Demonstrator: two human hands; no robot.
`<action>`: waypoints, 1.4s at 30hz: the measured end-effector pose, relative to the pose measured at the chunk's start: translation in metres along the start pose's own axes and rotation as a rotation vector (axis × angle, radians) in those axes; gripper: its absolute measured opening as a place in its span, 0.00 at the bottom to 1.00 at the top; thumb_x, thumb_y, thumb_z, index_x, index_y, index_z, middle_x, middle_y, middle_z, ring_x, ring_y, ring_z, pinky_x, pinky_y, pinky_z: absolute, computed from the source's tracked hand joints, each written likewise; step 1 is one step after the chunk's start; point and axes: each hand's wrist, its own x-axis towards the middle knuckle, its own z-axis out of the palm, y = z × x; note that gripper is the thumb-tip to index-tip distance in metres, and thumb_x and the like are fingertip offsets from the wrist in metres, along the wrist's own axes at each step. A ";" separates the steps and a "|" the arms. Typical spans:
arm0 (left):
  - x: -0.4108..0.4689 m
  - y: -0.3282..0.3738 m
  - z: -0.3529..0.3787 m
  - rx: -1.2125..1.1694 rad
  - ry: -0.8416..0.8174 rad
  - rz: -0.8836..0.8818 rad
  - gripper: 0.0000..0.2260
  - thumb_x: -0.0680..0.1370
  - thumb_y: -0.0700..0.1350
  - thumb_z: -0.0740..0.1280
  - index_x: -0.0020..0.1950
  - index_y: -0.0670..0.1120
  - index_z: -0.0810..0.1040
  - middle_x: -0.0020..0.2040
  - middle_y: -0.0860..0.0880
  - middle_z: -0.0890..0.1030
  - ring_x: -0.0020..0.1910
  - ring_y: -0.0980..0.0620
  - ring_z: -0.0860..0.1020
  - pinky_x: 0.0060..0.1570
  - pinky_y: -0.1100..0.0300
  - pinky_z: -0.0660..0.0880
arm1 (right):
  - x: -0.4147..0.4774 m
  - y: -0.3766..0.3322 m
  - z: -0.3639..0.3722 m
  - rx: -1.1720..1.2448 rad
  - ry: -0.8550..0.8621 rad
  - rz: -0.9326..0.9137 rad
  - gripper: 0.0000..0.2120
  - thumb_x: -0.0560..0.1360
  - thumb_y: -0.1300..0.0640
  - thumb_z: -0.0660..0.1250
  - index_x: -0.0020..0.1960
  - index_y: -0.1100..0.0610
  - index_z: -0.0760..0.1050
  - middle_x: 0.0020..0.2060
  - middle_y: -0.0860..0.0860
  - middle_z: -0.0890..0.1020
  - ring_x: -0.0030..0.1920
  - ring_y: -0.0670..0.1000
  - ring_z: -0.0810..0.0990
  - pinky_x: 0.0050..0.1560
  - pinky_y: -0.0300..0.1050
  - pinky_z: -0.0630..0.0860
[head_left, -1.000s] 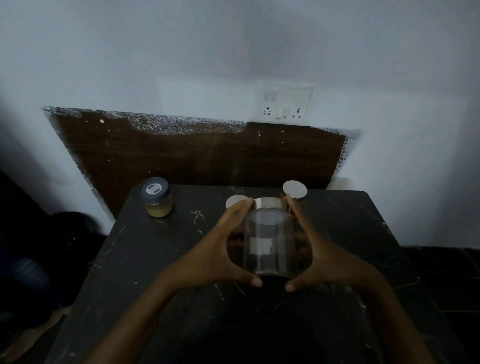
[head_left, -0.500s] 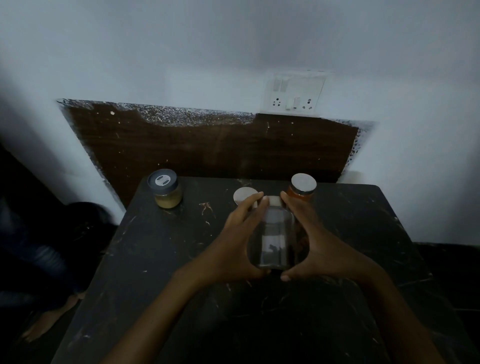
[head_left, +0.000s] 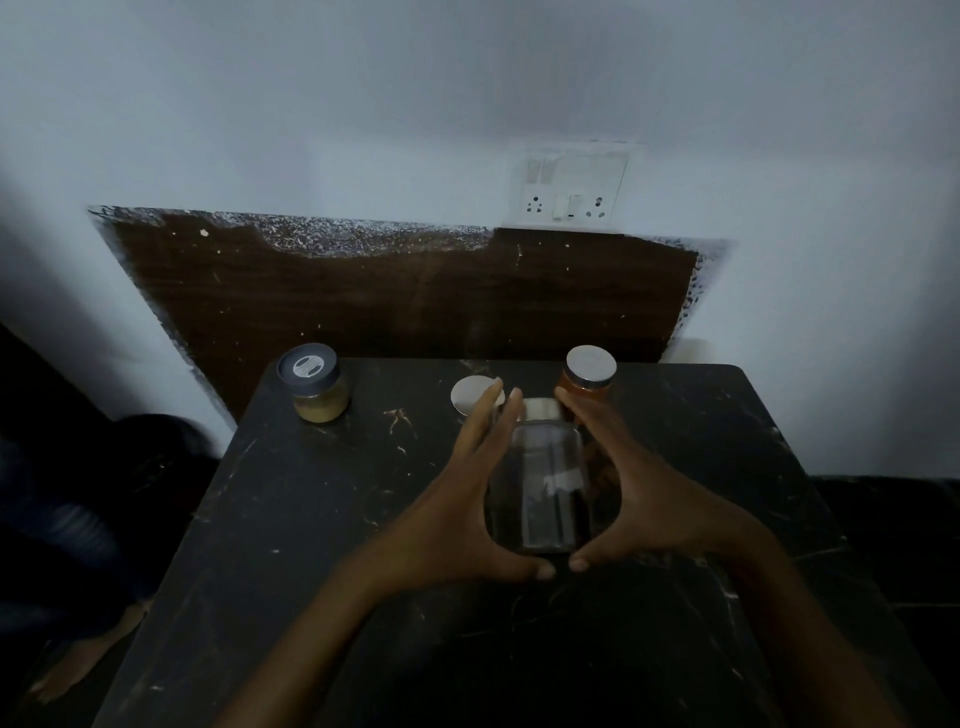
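A clear glass jar (head_left: 545, 488) with a silver lid is at the middle of the black marble table (head_left: 311, 519). My left hand (head_left: 457, 499) cups its left side and my right hand (head_left: 649, 504) cups its right side. The fingers run up along the glass towards the lid, and both thumbs curl round the near bottom edge, their tips almost touching. I cannot tell whether the jar rests on the table or is held just above it.
A flat silver lid (head_left: 470, 395) lies just behind my left fingertips. A silver-lidded jar with orange contents (head_left: 589, 374) stands behind my right fingers. A small dark-lidded jar with yellow contents (head_left: 314, 384) is at the back left. A brown board (head_left: 389, 301) and a wall socket (head_left: 569, 187) are behind.
The jar and both hands moved away from me towards the back of the table within the first half second. Since then they have hardly shifted.
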 end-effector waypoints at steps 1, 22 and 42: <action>0.002 0.001 0.000 0.009 -0.010 -0.008 0.57 0.62 0.52 0.79 0.72 0.60 0.35 0.73 0.64 0.34 0.72 0.68 0.38 0.65 0.79 0.49 | 0.000 0.000 0.001 -0.012 -0.004 -0.005 0.59 0.55 0.50 0.80 0.69 0.31 0.41 0.71 0.34 0.52 0.69 0.40 0.58 0.63 0.33 0.62; 0.010 0.002 0.007 0.044 -0.023 -0.014 0.57 0.63 0.52 0.79 0.74 0.58 0.36 0.73 0.64 0.37 0.72 0.66 0.43 0.66 0.74 0.54 | -0.003 0.003 0.001 -0.082 0.040 0.003 0.56 0.54 0.47 0.80 0.56 0.19 0.37 0.67 0.31 0.52 0.67 0.37 0.56 0.56 0.24 0.56; 0.002 0.005 -0.004 -0.212 -0.031 -0.078 0.54 0.59 0.52 0.79 0.69 0.69 0.42 0.68 0.75 0.50 0.69 0.68 0.59 0.64 0.67 0.67 | -0.005 0.001 0.000 -0.035 0.050 -0.056 0.57 0.54 0.45 0.78 0.66 0.26 0.39 0.63 0.21 0.46 0.61 0.20 0.50 0.55 0.16 0.58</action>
